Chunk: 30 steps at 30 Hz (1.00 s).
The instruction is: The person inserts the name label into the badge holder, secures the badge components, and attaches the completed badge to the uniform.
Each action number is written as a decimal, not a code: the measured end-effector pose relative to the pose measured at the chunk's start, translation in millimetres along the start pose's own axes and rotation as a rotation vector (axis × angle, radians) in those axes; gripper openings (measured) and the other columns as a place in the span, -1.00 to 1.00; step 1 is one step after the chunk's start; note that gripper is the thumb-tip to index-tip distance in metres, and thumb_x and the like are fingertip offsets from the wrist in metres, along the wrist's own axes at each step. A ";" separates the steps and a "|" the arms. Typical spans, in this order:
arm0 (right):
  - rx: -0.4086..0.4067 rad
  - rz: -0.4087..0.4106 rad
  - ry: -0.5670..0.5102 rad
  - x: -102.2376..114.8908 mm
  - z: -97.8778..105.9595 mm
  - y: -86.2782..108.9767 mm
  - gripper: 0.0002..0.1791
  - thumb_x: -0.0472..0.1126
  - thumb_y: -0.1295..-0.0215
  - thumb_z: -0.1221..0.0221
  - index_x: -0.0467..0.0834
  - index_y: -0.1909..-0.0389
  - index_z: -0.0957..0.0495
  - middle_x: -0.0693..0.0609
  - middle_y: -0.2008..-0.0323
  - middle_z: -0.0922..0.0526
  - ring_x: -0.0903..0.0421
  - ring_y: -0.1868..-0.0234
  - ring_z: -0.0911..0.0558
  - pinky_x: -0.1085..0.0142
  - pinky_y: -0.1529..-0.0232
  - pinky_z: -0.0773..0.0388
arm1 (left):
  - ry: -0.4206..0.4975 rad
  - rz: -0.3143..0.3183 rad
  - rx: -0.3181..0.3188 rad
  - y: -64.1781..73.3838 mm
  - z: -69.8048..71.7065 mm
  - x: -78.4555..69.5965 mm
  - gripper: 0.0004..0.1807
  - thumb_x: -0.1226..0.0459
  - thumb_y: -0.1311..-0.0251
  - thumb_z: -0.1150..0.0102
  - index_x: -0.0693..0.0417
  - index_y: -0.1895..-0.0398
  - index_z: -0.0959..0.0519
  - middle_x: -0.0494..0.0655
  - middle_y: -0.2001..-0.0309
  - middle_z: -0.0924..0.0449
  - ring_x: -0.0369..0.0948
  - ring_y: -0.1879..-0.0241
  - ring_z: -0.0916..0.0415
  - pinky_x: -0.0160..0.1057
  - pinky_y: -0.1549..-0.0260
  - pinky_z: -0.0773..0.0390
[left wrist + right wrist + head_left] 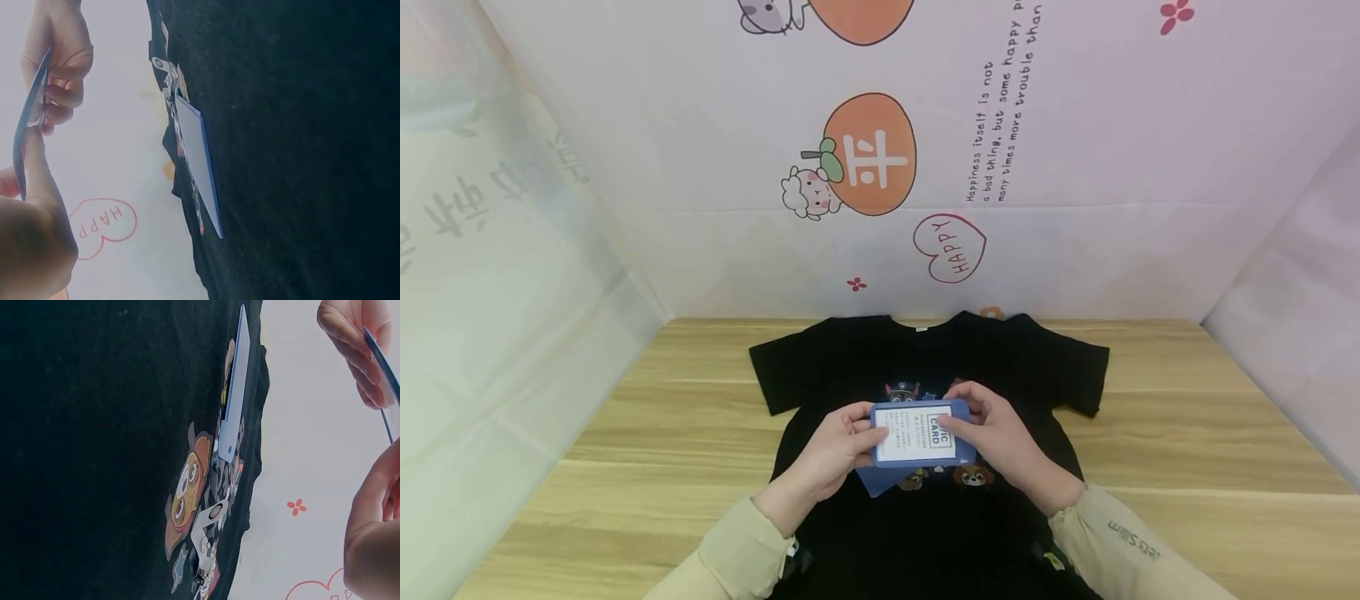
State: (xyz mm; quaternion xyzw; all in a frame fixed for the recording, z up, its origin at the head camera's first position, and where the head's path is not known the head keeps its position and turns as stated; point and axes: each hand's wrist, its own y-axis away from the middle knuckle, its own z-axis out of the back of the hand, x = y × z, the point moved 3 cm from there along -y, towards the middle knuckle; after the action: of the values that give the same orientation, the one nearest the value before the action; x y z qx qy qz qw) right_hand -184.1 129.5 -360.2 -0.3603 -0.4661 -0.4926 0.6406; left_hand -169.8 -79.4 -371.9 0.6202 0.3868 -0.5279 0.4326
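Over the black T-shirt (925, 550), my two hands hold a blue card holder (964, 450) with a white printed card (906, 437) in its frame. My left hand (831, 450) pinches the left end, thumb on the front. The right hand (1000, 433) holds the right end, its thumb over the card's "CARD" print. From the side, in the left wrist view, the holder (26, 134) appears as a thin slab between both hands. Beneath it a flat blue piece (880, 479) lies on the shirt, partly hidden in the head view; the left wrist view shows its pale face.
A badge clip with a strap (209, 515) rests on the shirt's cartoon print, beside a printed brown dog face (187, 487). The shirt is spread on a wood-grain table (647, 450). White printed cloth (1075, 250) hangs behind and at both sides.
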 end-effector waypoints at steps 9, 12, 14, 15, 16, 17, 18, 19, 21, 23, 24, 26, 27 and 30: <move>0.044 -0.004 -0.047 -0.2 3.3 -2.2 -0.62 -0.16 -0.33 -0.14 -0.31 -0.04 -0.37 -0.14 0.20 -0.55 0.10 0.32 -0.58 0.34 0.33 -0.58 | -0.001 0.002 -0.022 2.6 10.3 -0.5 -0.67 0.41 -0.33 0.03 0.40 -0.12 -0.35 0.27 0.04 -0.61 -0.18 0.21 -0.66 -0.19 0.18 -0.65; 0.048 -0.026 -0.082 -1.8 7.7 -4.8 -0.62 -0.17 -0.35 -0.11 -0.33 -0.04 -0.36 -0.11 0.25 -0.51 0.10 0.30 -0.54 0.32 0.28 -0.58 | 0.010 -0.003 -0.039 3.7 17.4 -0.6 -0.67 0.42 -0.33 0.03 0.41 -0.12 -0.35 0.25 0.04 -0.62 -0.20 0.23 -0.66 -0.20 0.20 -0.65; 0.058 -0.051 -0.103 -3.6 10.6 -7.4 -0.62 -0.17 -0.35 -0.11 -0.34 -0.03 -0.35 -0.10 0.24 -0.51 0.10 0.28 -0.52 0.32 0.26 -0.59 | 0.019 -0.008 -0.050 4.6 22.9 -0.8 -0.67 0.43 -0.32 0.03 0.42 -0.11 -0.34 0.23 0.05 -0.63 -0.22 0.24 -0.66 -0.22 0.21 -0.66; 0.064 -0.065 -0.115 -4.4 11.9 -8.8 -0.61 -0.16 -0.35 -0.11 -0.35 -0.03 -0.35 -0.10 0.23 -0.52 0.10 0.28 -0.51 0.32 0.25 -0.59 | 0.024 -0.011 -0.054 5.1 25.9 -0.9 -0.67 0.43 -0.32 0.03 0.42 -0.11 -0.34 0.22 0.05 -0.63 -0.23 0.25 -0.65 -0.23 0.22 -0.66; 0.071 -0.081 -0.126 -5.5 13.2 -10.2 -0.62 -0.16 -0.34 -0.11 -0.35 -0.03 -0.35 -0.08 0.22 -0.51 0.10 0.27 -0.50 0.32 0.25 -0.59 | 0.028 -0.012 -0.058 5.7 28.7 -1.1 -0.68 0.44 -0.33 0.04 0.43 -0.10 -0.33 0.21 0.06 -0.64 -0.23 0.25 -0.65 -0.24 0.22 -0.66; 0.080 -0.095 -0.136 -6.7 14.6 -11.8 -0.62 -0.16 -0.34 -0.11 -0.34 -0.02 -0.35 -0.07 0.21 -0.51 0.11 0.27 -0.49 0.32 0.24 -0.59 | 0.029 -0.013 -0.060 6.3 31.5 -1.4 -0.68 0.44 -0.33 0.04 0.42 -0.11 -0.33 0.20 0.06 -0.64 -0.24 0.25 -0.65 -0.24 0.22 -0.66; 0.092 -0.102 -0.139 -7.5 16.0 -13.2 -0.63 -0.16 -0.35 -0.11 -0.34 -0.02 -0.35 -0.05 0.21 -0.51 0.11 0.26 -0.48 0.31 0.23 -0.59 | 0.032 -0.013 -0.062 7.0 34.3 -1.5 -0.68 0.44 -0.33 0.05 0.43 -0.11 -0.32 0.19 0.05 -0.64 -0.24 0.25 -0.65 -0.25 0.22 -0.65; 0.103 -0.110 -0.143 -8.2 17.1 -14.6 -0.63 -0.16 -0.35 -0.10 -0.33 -0.02 -0.35 -0.02 0.21 -0.51 0.12 0.25 -0.47 0.30 0.22 -0.58 | 0.034 -0.014 -0.063 7.6 37.0 -1.7 -0.68 0.44 -0.33 0.05 0.43 -0.11 -0.32 0.19 0.05 -0.64 -0.24 0.24 -0.65 -0.24 0.21 -0.65; 0.125 -0.119 -0.150 -8.4 18.1 -18.2 -0.63 -0.15 -0.36 -0.10 -0.33 -0.02 -0.34 0.02 0.22 -0.50 0.12 0.24 -0.46 0.29 0.19 -0.58 | 0.035 -0.014 -0.074 10.2 43.2 -2.5 -0.67 0.43 -0.34 0.05 0.43 -0.11 -0.31 0.18 0.04 -0.63 -0.24 0.23 -0.65 -0.24 0.20 -0.65; 0.143 -0.125 -0.143 -8.9 18.9 -21.2 -0.62 -0.14 -0.36 -0.09 -0.32 -0.03 -0.34 0.03 0.20 -0.48 0.11 0.22 -0.46 0.28 0.15 -0.59 | 0.032 -0.016 -0.083 12.5 48.4 -3.2 -0.66 0.42 -0.34 0.05 0.43 -0.12 -0.30 0.18 0.03 -0.63 -0.23 0.22 -0.65 -0.23 0.19 -0.65; 0.154 -0.129 -0.138 -9.0 18.6 -22.8 -0.61 -0.13 -0.37 -0.09 -0.33 -0.04 -0.33 0.02 0.18 -0.48 0.09 0.19 -0.47 0.26 0.13 -0.59 | 0.031 -0.015 -0.090 13.6 50.9 -3.2 -0.66 0.42 -0.34 0.05 0.43 -0.12 -0.29 0.18 0.02 -0.63 -0.23 0.22 -0.65 -0.24 0.19 -0.65; 0.172 -0.145 -0.126 -10.0 17.0 -26.4 -0.59 -0.12 -0.37 -0.09 -0.33 -0.06 -0.31 -0.02 0.13 -0.47 0.04 0.13 -0.48 0.23 0.08 -0.60 | 0.029 -0.010 -0.101 16.0 55.9 -3.0 -0.65 0.42 -0.34 0.05 0.44 -0.13 -0.28 0.17 0.02 -0.63 -0.24 0.22 -0.65 -0.24 0.18 -0.65; 0.183 -0.154 -0.117 -10.3 15.8 -28.2 -0.57 -0.12 -0.36 -0.09 -0.33 -0.07 -0.30 -0.05 0.10 -0.47 0.00 0.09 -0.48 0.21 0.06 -0.60 | 0.027 -0.007 -0.105 17.2 58.3 -2.7 -0.64 0.41 -0.35 0.05 0.43 -0.14 -0.28 0.16 0.02 -0.63 -0.24 0.21 -0.65 -0.25 0.18 -0.64; 0.215 -0.179 -0.087 -12.4 11.6 -33.7 -0.55 -0.13 -0.35 -0.10 -0.33 -0.10 -0.28 -0.11 0.05 -0.46 -0.08 0.01 -0.48 0.16 0.02 -0.59 | 0.029 0.010 -0.115 19.8 64.0 -0.9 -0.64 0.41 -0.35 0.06 0.43 -0.15 -0.27 0.15 0.01 -0.62 -0.24 0.21 -0.65 -0.25 0.17 -0.64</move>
State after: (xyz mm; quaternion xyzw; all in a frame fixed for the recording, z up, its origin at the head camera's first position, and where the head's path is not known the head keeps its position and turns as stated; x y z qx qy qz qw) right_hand -220.5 135.2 -368.4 -0.2676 -0.5735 -0.4791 0.6082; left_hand -171.8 -146.4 -372.9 0.6038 0.4197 -0.4934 0.4646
